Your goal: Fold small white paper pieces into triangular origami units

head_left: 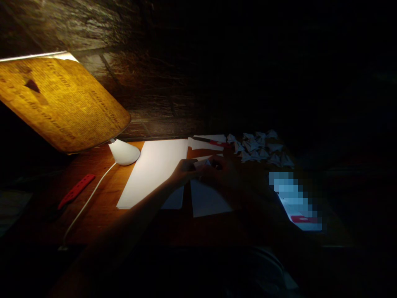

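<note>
The scene is very dark, lit only by a lamp at left. My left hand [183, 170] and my right hand [223, 169] meet over the wooden table [102, 182], both pinched on a small folded piece of white paper [206, 162]. Under and around the hands lie white paper sheets: a large one [155, 169] to the left and a smaller one [206, 200] just below. A pile of several small folded white paper pieces [260, 149] sits behind my right hand.
A lamp with a white base [124, 152], a newspaper-covered shade [62, 99] and a white cord [89, 198] stands at left. A red strip-shaped tool [76, 190] lies near the left edge. A red-handled tool [217, 143] rests on paper behind the hands. A lit screen [294, 203] glows at right.
</note>
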A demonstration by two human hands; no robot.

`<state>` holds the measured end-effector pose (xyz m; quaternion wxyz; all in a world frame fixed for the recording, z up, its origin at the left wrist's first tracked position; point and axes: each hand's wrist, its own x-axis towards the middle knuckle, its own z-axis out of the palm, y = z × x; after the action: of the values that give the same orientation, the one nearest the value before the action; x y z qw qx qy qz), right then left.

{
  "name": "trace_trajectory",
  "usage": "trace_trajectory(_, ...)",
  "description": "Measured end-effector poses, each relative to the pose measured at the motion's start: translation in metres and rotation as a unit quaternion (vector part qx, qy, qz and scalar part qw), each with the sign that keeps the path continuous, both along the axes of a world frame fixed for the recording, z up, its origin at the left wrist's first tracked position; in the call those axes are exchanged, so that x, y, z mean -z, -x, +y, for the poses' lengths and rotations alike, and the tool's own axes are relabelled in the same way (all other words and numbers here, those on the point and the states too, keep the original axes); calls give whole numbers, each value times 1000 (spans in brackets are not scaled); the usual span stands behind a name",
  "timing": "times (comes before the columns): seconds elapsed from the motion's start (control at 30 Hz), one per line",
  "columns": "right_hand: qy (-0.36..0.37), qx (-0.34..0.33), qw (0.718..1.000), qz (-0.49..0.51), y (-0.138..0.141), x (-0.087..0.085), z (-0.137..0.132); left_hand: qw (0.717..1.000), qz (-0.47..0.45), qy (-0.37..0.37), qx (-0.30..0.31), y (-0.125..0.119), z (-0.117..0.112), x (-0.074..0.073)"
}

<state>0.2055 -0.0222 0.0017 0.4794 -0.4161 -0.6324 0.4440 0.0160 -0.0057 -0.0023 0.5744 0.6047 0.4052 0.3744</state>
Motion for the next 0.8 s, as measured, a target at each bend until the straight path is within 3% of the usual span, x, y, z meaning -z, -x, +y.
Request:
trace_trajectory(0.1, 16, 13, 1000, 12, 0, 0, 0, 999, 12, -34, 19, 0, 1, 2)
trace_trajectory(0.23, 52, 58, 994, 70, 0, 5, 4, 999, 0, -42, -2, -2, 1, 1)
trace_trajectory(0.5, 83, 28, 993, 80, -3, 4, 9, 995, -45, -45, -76, -1, 2, 1)
trace_trajectory(0.8, 107, 34, 987, 119, -1, -1, 6, 994, -53, -33, -87, -2, 1, -1)
